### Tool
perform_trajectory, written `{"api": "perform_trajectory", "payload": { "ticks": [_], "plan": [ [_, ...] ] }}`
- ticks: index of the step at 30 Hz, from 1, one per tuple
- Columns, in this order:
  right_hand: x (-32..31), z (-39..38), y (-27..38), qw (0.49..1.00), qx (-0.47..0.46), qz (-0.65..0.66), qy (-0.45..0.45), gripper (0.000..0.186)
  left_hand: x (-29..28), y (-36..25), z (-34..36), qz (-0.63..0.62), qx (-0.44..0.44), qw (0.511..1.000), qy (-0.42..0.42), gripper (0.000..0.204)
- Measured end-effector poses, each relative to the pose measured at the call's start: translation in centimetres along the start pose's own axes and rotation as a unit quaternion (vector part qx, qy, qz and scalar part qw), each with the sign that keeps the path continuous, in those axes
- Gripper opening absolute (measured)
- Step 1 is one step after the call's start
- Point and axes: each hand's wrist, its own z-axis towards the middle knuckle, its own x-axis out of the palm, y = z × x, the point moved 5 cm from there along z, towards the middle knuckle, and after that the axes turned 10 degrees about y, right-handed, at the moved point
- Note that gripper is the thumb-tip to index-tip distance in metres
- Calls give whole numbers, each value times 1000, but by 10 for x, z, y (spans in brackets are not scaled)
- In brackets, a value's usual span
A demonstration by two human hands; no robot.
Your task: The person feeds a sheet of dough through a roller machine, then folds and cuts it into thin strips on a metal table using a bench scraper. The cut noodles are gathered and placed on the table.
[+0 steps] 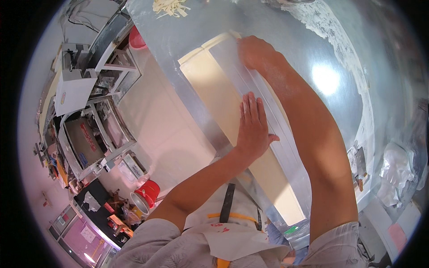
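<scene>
A long pale-yellow dough sheet (210,85) lies in layers along the near left edge of the metal table (192,31). On top of it, running lengthwise, rests a straight grey metal strip (234,73) like a long ruler. My left hand (254,129) presses flat on the strip about midway, fingers stretched forward and thumb apart. At the far end, my right hand (259,53) is curled closed beside the strip and the dough's end. Whatever its fingers hold is hidden beneath the hand.
Cut dough strips (170,6) are heaped at the table's far side. White flour (328,27) coats the right side. A wooden-handled blade (360,165) and a clear plastic bag (395,172) lie at right. On the floor at left are a red bucket (149,192) and metal-framed equipment (89,134).
</scene>
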Motion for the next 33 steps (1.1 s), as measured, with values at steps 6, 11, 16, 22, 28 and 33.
{"api": "perform_trajectory", "payload": {
  "ticks": [6, 11, 16, 22, 28, 33],
  "plan": [
    [4, -12, -8, 999, 25, 27, 5, 42, -1, -1, 2, -2, 6, 1000, -10, 133],
    [22, -14, -27, 999, 4, 40, 3, 43, 0, -6, 2, 7, 14, 1000, -12, 134],
    [33, -36, -33, 999, 12, 46, 20, 40, 1, -6, 3, 12, 19, 1000, -17, 135],
    [47, -76, -46, 996, 22, 71, 47, 35, 4, -9, 3, 39, 17, 999, -6, 135],
    [64, -112, -61, 994, 18, 92, 53, 32, 7, -7, 7, -19, -14, 999, 27, 136],
    [77, -142, -70, 990, 27, 122, 59, 32, 15, -8, 5, 31, -14, 999, 33, 137]
  ]
}}
